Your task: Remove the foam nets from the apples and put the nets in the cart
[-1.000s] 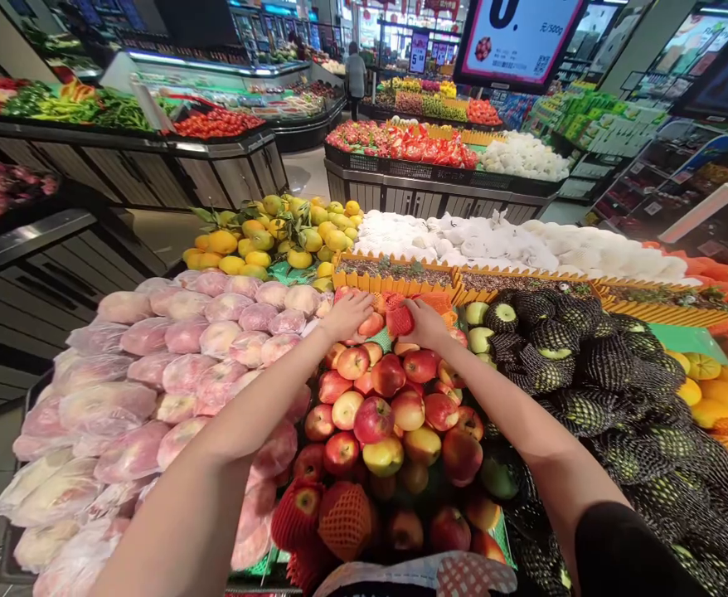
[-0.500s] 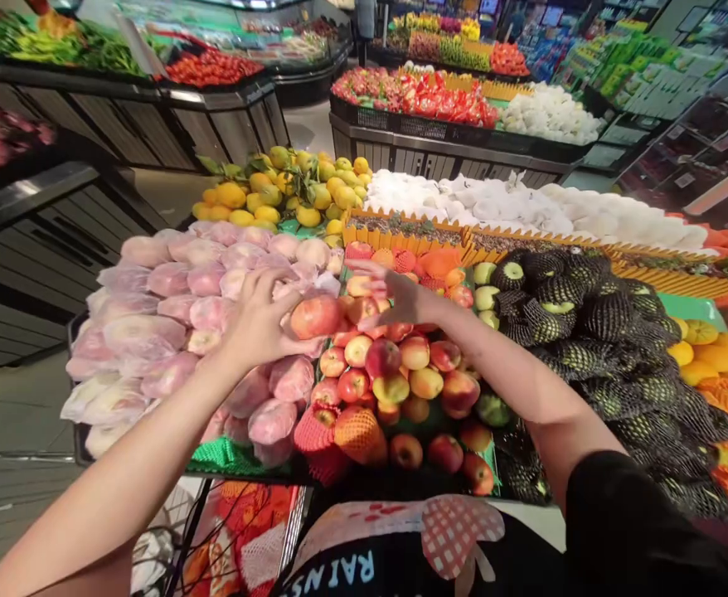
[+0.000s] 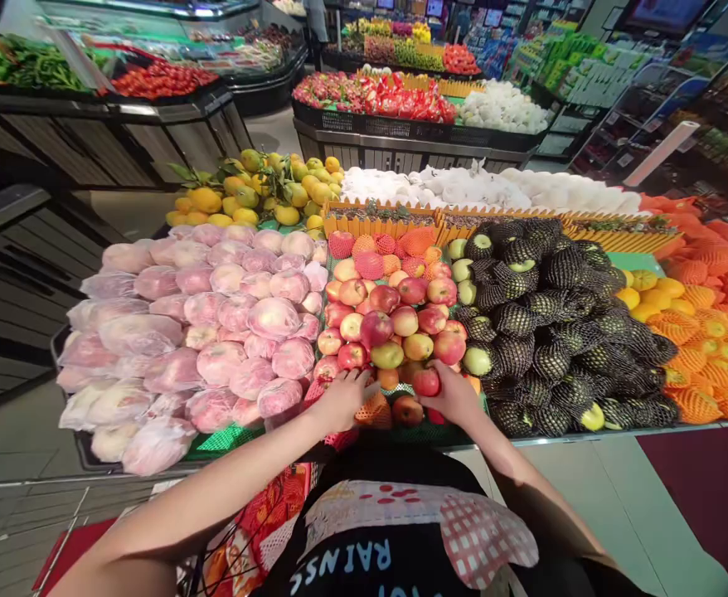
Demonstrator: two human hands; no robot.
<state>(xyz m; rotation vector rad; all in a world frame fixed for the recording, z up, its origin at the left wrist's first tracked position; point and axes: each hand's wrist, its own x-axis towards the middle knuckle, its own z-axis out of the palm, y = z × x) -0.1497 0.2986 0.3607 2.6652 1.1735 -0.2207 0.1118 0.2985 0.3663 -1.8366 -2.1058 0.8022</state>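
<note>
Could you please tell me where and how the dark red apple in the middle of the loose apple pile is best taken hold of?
Probably by its rounded sides, coming from above: the dark red apple shows its upper face uncovered, while neighbouring apples crowd around it.

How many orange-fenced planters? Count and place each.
3: left planter behind the apples, middle planter behind the black-netted fruit, right planter at the row's end; more may be hidden.
</note>
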